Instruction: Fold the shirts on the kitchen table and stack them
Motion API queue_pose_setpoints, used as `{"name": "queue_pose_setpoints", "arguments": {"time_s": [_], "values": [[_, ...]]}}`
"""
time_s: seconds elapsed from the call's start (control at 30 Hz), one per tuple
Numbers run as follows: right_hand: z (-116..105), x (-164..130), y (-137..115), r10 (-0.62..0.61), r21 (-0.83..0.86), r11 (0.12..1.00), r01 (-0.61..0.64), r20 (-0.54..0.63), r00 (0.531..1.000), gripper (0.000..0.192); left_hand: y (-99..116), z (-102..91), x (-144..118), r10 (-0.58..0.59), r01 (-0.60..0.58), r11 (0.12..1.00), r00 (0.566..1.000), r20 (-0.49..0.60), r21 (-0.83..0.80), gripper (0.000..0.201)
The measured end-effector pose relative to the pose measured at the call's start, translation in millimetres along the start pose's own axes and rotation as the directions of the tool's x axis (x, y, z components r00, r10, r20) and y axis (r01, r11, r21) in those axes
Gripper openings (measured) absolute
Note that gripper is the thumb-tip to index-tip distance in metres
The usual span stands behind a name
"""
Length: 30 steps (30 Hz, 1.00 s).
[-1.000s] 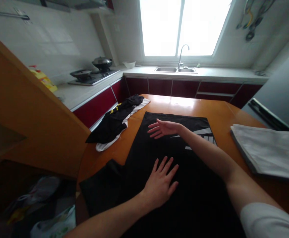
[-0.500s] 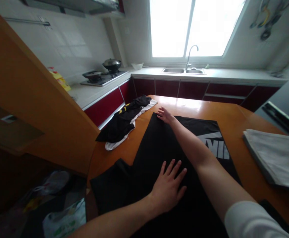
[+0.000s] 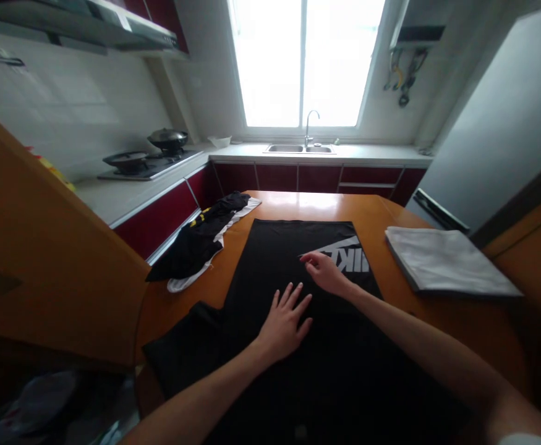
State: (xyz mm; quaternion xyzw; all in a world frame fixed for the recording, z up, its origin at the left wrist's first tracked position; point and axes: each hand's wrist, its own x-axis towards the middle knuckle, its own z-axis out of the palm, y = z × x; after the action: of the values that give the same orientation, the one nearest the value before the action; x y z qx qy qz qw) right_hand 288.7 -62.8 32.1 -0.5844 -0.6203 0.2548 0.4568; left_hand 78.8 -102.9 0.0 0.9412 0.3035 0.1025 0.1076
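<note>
A black T-shirt (image 3: 279, 259) with a white printed logo lies spread flat on the orange wooden table (image 3: 413, 315), one sleeve sticking out at the lower left. My left hand (image 3: 284, 318) rests palm down on the shirt's middle, fingers spread. Just beyond it, my right hand (image 3: 324, 272) lies on the cloth beside the white logo, fingers loosely curled and touching the fabric; no fold of cloth is visibly pinched.
A crumpled black and white garment (image 3: 203, 238) lies at the table's far left edge. A folded pale grey cloth (image 3: 441, 262) sits on the right. Behind are a stove with pans (image 3: 147, 157), a sink (image 3: 298, 148) under the window, and an orange panel (image 3: 33, 247) at left.
My right hand reached to the shirt's far left corner, then drew back toward me to just beside the logo. My left hand stayed flat on the shirt. The view shifted.
</note>
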Motion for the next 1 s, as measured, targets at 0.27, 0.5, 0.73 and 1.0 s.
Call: {"name": "queue_pose_setpoints", "arguments": {"time_s": [0.27, 0.5, 0.73, 1.0], "values": [[-36, -168, -12, 0.011, -0.399, 0.916, -0.047, -0.091, 0.996, 0.034, 3, -43.5, -17, 0.086, -0.089, 0.995, 0.995, 0.057, 0.046, 0.058], [-39, -253, -4, -0.03, -0.566, 0.823, -0.044, -0.121, 0.992, 0.04, -16, -52.4, -88, 0.059, -0.055, 0.996, 0.997, -0.051, 0.067, 0.047], [-25, -273, 3, -0.017, -0.712, 0.693, -0.114, -0.174, 0.985, 0.055, -14, -39.2, -144, -0.059, 0.066, 0.976, 0.997, -0.041, 0.208, 0.059], [-27, -273, 19, -0.003, -0.788, 0.608, -0.099, -0.128, 0.992, 0.058, -17, -34.8, -139, -0.105, 0.105, 0.97, 0.994, -0.012, 0.221, 0.062]]}}
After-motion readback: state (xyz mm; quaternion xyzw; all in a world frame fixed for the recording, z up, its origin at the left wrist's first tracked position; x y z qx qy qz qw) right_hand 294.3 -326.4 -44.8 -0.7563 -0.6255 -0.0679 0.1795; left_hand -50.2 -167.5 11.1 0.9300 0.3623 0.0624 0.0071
